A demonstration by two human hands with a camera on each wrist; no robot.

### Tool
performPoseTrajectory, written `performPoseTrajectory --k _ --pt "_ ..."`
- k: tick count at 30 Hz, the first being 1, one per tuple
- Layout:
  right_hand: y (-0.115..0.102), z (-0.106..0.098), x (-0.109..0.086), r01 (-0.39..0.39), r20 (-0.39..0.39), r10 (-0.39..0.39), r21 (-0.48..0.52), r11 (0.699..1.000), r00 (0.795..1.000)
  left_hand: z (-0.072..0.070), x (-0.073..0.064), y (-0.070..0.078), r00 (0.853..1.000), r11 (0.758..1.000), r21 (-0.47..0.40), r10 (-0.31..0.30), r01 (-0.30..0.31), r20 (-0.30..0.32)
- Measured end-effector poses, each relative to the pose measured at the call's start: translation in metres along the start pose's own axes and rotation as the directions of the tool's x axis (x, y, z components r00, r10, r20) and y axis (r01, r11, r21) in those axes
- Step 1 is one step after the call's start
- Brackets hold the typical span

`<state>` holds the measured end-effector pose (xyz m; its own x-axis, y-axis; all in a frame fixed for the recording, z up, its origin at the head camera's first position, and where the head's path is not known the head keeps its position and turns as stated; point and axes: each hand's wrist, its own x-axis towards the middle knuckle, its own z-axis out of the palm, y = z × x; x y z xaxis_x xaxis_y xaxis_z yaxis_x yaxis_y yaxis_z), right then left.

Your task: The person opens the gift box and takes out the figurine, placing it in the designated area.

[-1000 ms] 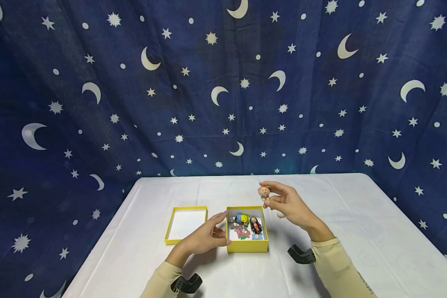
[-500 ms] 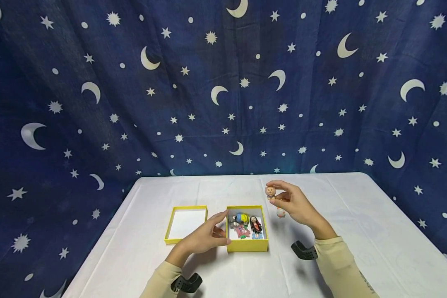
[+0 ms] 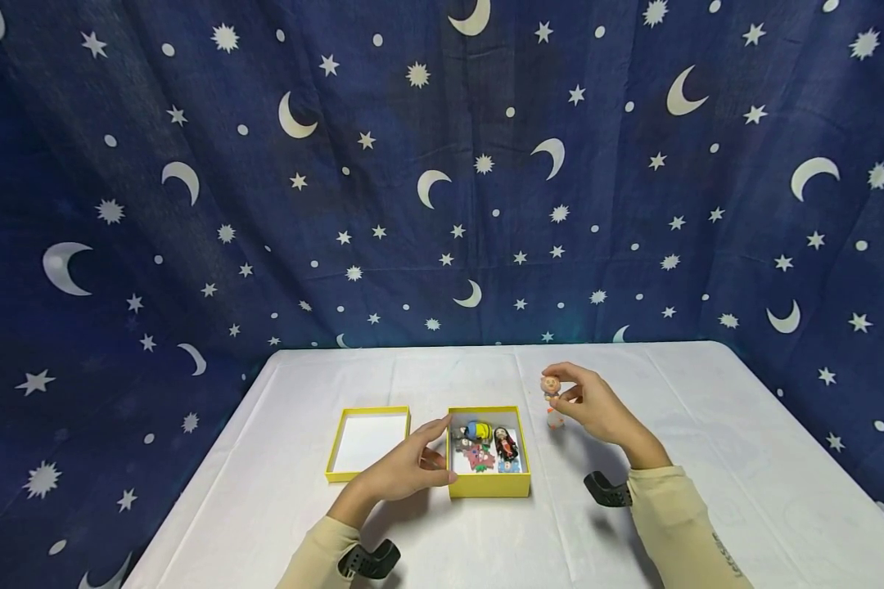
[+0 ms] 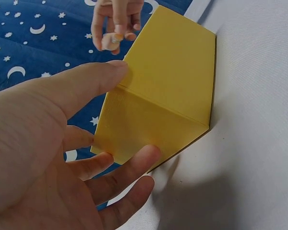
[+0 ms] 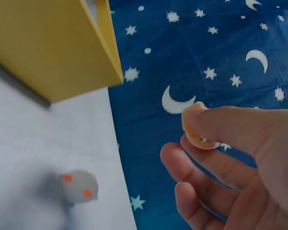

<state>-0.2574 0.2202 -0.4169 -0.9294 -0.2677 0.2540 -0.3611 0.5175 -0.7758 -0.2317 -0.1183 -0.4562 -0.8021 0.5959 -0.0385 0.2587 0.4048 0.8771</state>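
Note:
My right hand (image 3: 597,406) pinches a small peach pig figurine (image 3: 551,385) between thumb and fingers, above the table. Below it, a small whitish toy with orange spots (image 3: 556,419) stands on the cloth; the right wrist view shows the spotted toy (image 5: 80,186) apart from the hand. My left hand (image 3: 407,465) holds the left side of an open yellow box (image 3: 489,487), thumb at the near corner and fingers along the side and far corner. Inside lie a blue-and-yellow figure (image 3: 478,431), a black-haired doll (image 3: 506,445) and reddish pieces (image 3: 479,458).
A yellow-rimmed lid (image 3: 372,442) with a white inside lies left of the box. White cloth covers the table (image 3: 700,491). Behind hangs a dark blue curtain (image 3: 383,180) with moons and stars. Each wrist wears a black device (image 3: 606,489).
My right hand has moved to the right, away from the box, carrying the pig figurine over beside the spotted toy, which was mostly hidden before. My left hand and the box stay put.

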Motion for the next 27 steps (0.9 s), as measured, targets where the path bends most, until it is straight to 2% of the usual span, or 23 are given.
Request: performPoseTrajectory --k 12,27 --pt "0.023 -0.005 -0.002 -0.055 -0.008 0.055 -0.158 0.986 0.998 0.000 0.001 -0.001 1.000 1.000 0.020 0.002 -0.002 -0.013" --pt "0.029 -0.011 -0.006 -0.136 -0.002 0.139 -0.205 0.969 0.990 0.000 0.000 0.000 1.000 0.999 0.033 0.010 -0.010 -0.012"
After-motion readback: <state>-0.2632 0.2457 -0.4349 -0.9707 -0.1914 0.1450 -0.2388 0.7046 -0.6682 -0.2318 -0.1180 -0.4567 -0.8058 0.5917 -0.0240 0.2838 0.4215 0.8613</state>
